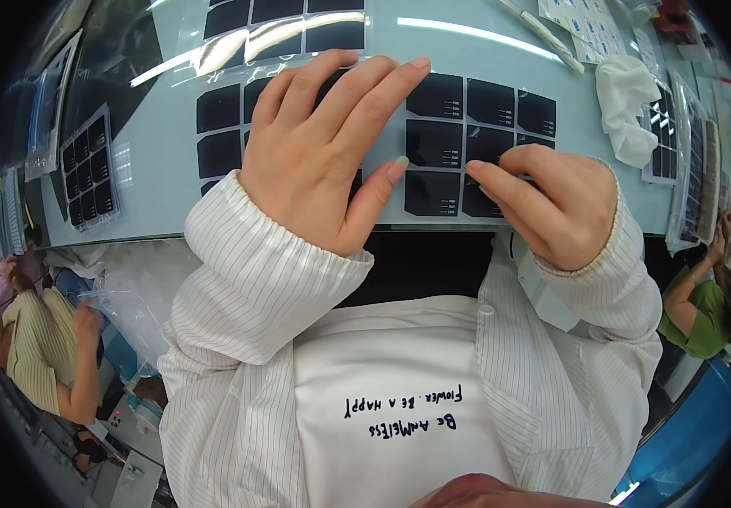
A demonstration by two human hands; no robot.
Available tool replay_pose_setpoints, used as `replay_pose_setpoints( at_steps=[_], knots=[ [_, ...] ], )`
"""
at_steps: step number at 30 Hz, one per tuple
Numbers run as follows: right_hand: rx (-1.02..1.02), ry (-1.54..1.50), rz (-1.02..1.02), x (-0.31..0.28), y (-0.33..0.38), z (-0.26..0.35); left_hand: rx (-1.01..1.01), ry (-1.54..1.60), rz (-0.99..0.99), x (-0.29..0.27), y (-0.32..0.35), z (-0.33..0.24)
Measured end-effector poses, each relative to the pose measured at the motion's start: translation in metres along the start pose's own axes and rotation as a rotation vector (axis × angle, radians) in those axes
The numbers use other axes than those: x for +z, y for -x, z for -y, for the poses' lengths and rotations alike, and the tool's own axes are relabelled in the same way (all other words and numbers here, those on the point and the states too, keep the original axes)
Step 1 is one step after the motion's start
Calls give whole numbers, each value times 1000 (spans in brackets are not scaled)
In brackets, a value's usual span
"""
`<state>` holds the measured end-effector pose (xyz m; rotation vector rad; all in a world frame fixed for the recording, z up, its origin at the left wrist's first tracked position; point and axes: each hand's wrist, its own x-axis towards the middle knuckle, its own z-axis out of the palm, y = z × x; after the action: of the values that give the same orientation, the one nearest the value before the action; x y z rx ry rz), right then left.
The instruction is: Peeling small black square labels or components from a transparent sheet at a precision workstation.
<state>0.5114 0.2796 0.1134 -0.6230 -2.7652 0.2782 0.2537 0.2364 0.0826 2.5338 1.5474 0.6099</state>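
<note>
Two sheets of black rectangular panels with cut corners lie side by side in front of me on the glass-topped table (162, 190). Across the left sheet (219, 155) rests my left hand (323, 148), open with its fingers spread, hiding much of that sheet. My right hand (556, 199) is over the lower right of the right sheet (435, 146). Its fingers are curled, with fingertips at the middle and lower panels. What they pinch, if anything, is hidden. Small white marks show on the right sheet's panels.
Another glossy black-panel sheet (336, 35) lies beyond my left hand. A smaller panel stack (88, 169) is at the left, a crumpled white cloth (623, 110) at the right. A thin white tool (543, 35) lies at the far right. People sit at both sides.
</note>
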Motion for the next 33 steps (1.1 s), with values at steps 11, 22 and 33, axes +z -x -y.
replay_pose_setpoints(
  at_steps=[11,22,33],
  knots=[
    [-158,-77,-26,1,10,0,-4,-19,32,-3,-3,-2],
    [-167,92,-78,6,3,-3,-11,-28,47,-4,-5,-4],
    [-194,-153,-76,-3,11,2,-33,-6,63,-6,-3,-4]
  ],
)
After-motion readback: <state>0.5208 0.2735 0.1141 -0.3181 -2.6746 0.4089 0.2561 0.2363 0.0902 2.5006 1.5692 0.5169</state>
